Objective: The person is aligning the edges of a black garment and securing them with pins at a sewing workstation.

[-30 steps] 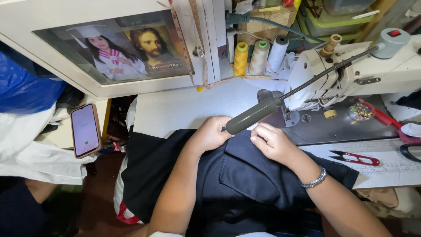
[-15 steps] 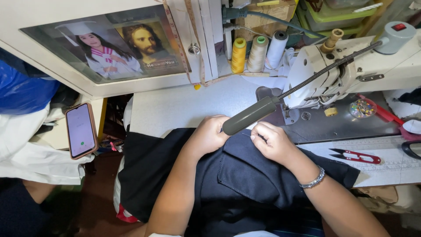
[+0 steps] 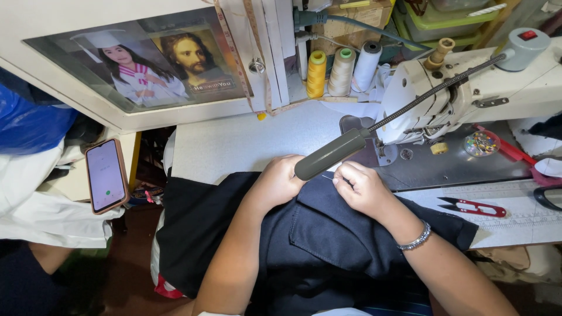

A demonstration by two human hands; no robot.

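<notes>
On the pale worktable (image 3: 246, 143) in a cluttered sewing corner, the left hand (image 3: 280, 182) and right hand (image 3: 363, 188) both pinch the dark garment (image 3: 328, 234) just before the white sewing machine (image 3: 468, 93), thread cones (image 3: 341, 71) behind it.

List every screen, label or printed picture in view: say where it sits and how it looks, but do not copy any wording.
Phone: left, on white cloth; lit pale screen, brown case.
Two printed portraits: upper left under glass; one has a caption strip.
Ruler strip: right table edge; white, fine markings.
</notes>
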